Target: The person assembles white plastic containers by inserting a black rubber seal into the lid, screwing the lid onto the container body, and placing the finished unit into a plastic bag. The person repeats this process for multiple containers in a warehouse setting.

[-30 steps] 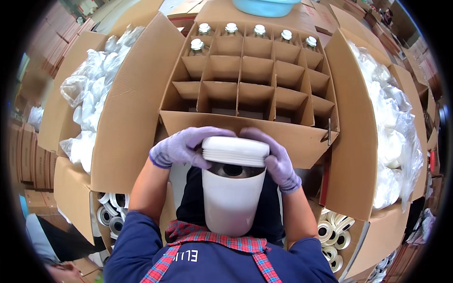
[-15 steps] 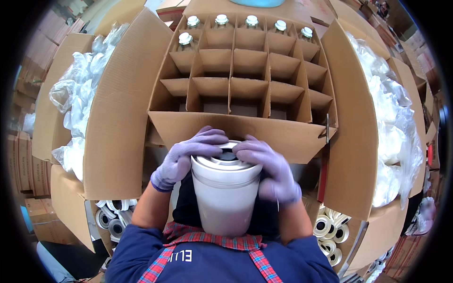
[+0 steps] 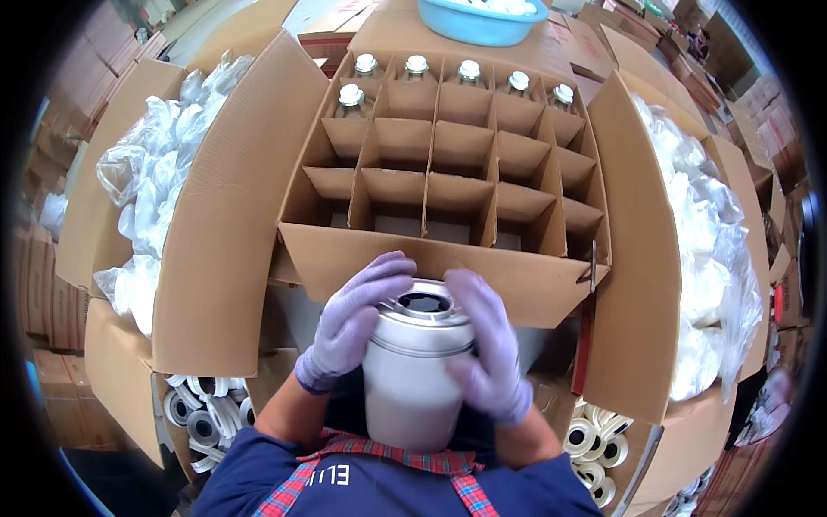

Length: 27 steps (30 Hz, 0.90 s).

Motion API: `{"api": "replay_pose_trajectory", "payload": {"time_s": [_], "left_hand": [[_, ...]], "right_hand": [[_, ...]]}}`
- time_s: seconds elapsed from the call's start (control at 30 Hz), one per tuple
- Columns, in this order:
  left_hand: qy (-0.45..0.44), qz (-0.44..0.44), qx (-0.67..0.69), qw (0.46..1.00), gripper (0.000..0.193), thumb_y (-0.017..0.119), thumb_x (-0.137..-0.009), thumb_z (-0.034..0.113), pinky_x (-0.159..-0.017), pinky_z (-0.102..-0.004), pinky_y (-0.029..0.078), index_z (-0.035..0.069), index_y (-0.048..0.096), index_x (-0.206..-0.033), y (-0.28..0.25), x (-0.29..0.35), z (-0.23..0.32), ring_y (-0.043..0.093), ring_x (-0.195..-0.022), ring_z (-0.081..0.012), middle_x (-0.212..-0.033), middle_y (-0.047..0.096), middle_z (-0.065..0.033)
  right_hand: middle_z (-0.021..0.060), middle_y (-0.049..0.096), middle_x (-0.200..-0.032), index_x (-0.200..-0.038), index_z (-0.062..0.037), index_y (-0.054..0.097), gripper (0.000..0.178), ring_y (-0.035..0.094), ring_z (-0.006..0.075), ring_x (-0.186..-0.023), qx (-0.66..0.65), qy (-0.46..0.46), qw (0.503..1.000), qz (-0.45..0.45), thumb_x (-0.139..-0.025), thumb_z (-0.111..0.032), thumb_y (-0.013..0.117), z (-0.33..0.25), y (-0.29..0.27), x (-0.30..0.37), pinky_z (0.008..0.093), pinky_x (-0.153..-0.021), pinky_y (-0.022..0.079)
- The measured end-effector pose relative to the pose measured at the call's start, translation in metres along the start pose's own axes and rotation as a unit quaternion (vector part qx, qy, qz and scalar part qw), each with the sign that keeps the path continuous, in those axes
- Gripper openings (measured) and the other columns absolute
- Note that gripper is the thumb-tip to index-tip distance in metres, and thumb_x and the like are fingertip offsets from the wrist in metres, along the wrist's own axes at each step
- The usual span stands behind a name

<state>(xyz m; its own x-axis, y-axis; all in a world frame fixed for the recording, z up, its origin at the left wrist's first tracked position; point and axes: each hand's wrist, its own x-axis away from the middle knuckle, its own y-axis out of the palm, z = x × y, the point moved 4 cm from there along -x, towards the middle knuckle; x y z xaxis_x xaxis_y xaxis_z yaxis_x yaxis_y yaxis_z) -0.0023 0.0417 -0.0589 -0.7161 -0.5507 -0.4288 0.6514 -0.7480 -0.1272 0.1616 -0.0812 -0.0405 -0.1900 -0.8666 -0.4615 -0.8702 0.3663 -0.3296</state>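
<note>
A pale silver-grey canister (image 3: 409,401) stands upright against my apron, its ringed top around a dark round opening (image 3: 424,302). My left hand (image 3: 353,319), in a lilac glove, lies along the left of the top with its fingers stretched out. On the other side, my right hand (image 3: 491,353) is open and slightly blurred, fingers up beside the rim and thumb by the canister's wall. Whether the right fingertips touch the rim I cannot tell. Just beyond is a divided cardboard box (image 3: 431,267), where several white-capped clear bottles (image 3: 469,72) fill the far cells.
Cardboard boxes with plastic-wrapped white pieces (image 3: 151,185) flank me, their tall flaps (image 3: 228,207) standing close to both arms. White ring-shaped parts (image 3: 202,424) lie low at the left, cream ones (image 3: 586,439) at the right. A blue basin (image 3: 482,24) sits at the back.
My fingers, earlier laid over the canister's top ring, have spread apart to its sides. The opening now shows more plainly. The view has shifted, so the box appears lower and more of the basin shows.
</note>
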Motion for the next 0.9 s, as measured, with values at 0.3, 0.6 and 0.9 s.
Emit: {"api": "replay_pose_trajectory", "payload": {"time_s": [0.3, 0.6, 0.9], "left_hand": [[-0.018, -0.079, -0.356, 0.931, 0.033, 0.069, -0.088, 0.021, -0.096, -0.0472, 0.051, -0.004, 0.067, -0.109, 0.024, -0.008, 0.065, 0.067, -0.103, -0.039, -0.108, 0.07, -0.0208], [-0.107, 0.207, 0.108, 0.967, 0.044, 0.044, -0.104, 0.021, -0.117, -0.0413, 0.033, -0.008, 0.054, -0.136, -0.01, 0.022, -0.016, 0.049, -0.137, -0.0318, -0.141, 0.056, -0.0233], [-0.089, -0.026, -0.033, 0.995, 0.042, 0.04, -0.103, 0.013, -0.117, -0.0429, 0.032, -0.011, 0.055, -0.133, -0.003, 0.004, -0.021, 0.047, -0.138, -0.0389, -0.142, 0.053, -0.0278]], "right_hand": [[0.0226, 0.068, -0.113, -0.102, 0.0024, 0.068, 0.047, 0.06, 0.0399, -0.118, -0.352, 0.079, 0.933, -0.009, -0.104, -0.039, 0.046, 0.075, 0.018, 0.011, 0.0515, -0.114, 0.035], [0.0216, 0.056, -0.137, -0.133, -0.0006, 0.058, 0.044, 0.05, 0.0376, -0.134, 0.088, 0.056, 0.989, 0.101, -0.094, -0.022, 0.06, 0.027, -0.027, 0.005, 0.0445, -0.118, 0.033], [0.0271, 0.054, -0.137, -0.135, 0.0028, 0.055, 0.062, 0.053, 0.047, -0.127, 0.076, -0.028, 0.993, -0.087, -0.091, -0.041, 0.064, -0.029, -0.007, -0.002, 0.0543, -0.111, 0.037]]}}
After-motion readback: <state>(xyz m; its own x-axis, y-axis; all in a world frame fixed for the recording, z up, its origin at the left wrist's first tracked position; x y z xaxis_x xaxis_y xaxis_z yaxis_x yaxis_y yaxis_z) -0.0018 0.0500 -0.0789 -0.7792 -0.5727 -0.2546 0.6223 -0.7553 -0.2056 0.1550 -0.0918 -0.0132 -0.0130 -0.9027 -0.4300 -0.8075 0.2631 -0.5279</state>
